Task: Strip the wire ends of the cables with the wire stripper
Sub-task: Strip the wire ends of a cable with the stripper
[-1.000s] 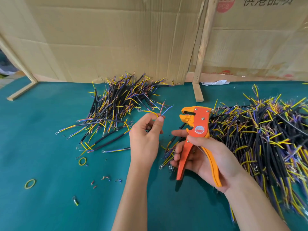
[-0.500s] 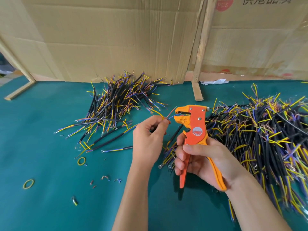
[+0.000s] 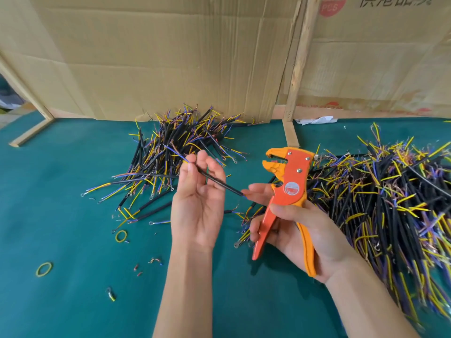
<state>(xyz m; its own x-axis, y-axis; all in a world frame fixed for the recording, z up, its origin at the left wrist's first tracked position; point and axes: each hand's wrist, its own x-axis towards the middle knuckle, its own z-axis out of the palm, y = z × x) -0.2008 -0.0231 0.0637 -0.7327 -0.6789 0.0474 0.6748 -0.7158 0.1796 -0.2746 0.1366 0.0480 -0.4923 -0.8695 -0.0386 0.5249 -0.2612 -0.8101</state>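
I hold one cable in my left hand (image 3: pixel 197 203) and the wire stripper in my right hand (image 3: pixel 300 230).

My left grip pinches a black cable (image 3: pixel 217 182) near its upper end between thumb and fingers, palm up; its long axis slants from upper left, where blue and yellow wire tips stick out, down to the right, ending touching my right fingertips. My right grip curls round the orange wire stripper (image 3: pixel 289 189), handles spread, head up, jaws gaping toward the left. A small cable pile (image 3: pixel 170 152) lies behind my left hand, a larger pile (image 3: pixel 390 198) at right. Bare green surface (image 3: pixel 61 301) spreads lower left, cardboard (image 3: pixel 170 57) walling the back edge.
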